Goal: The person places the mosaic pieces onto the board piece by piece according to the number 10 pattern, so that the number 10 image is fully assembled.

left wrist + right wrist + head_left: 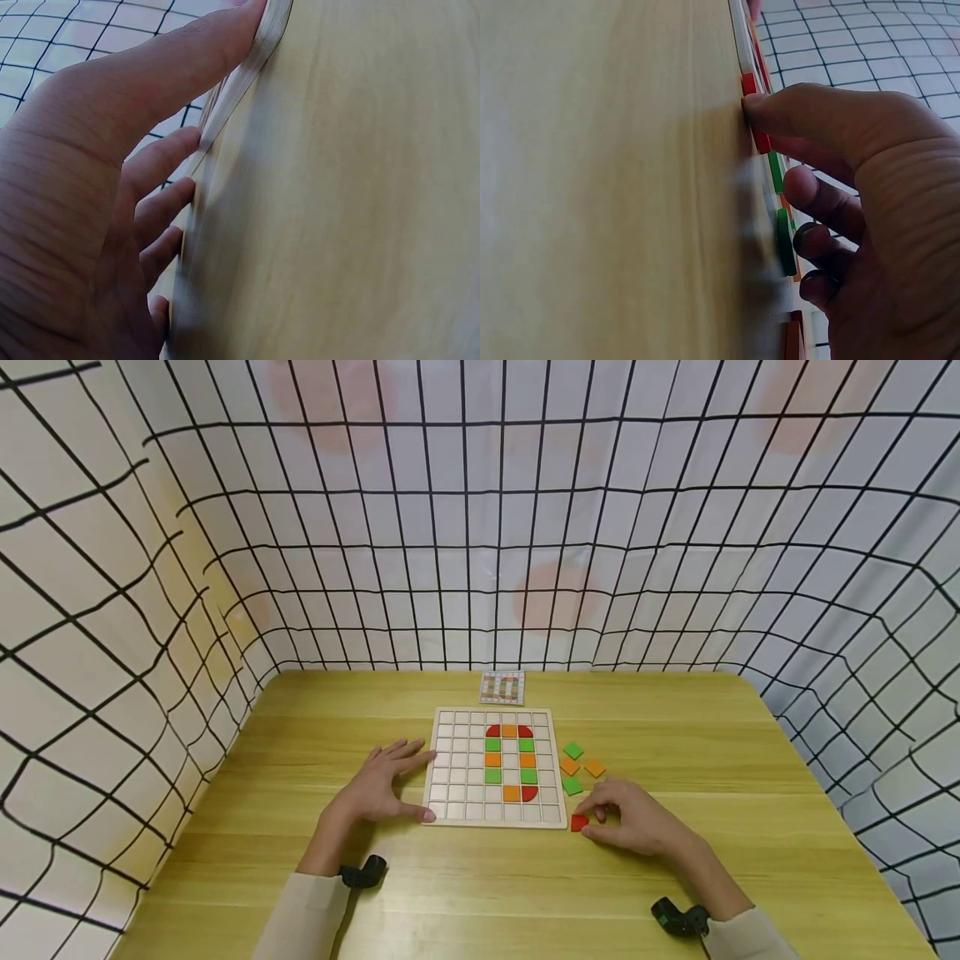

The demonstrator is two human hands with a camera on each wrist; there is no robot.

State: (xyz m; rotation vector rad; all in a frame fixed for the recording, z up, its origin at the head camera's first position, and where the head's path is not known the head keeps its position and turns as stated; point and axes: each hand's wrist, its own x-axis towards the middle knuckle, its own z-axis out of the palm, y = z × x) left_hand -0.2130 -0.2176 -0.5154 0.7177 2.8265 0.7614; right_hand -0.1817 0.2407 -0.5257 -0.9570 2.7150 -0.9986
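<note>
A pale wooden grid board point(457, 785) lies on the table, with red quarter-round, orange and green square tiles set in its right half as a ring-like figure. My left hand point(378, 785) is spread at the board's left edge, thumb on the near left corner and fingertips along the side; the wrist view shows the fingers point(161, 210) extended. Just off the near right corner, my right hand point(633, 818) pinches a red tile point(579, 822) between thumb and index finger. In its wrist view, the red tile point(760, 139) is at the thumb tip, and the other fingers are curled.
Right of the board lie loose green tiles point(573, 750) and orange tiles point(595, 767). A small card point(502, 687) with a coloured grid pattern lies behind the board. White walls with a black grid point(480, 527) enclose the wooden table point(465, 893).
</note>
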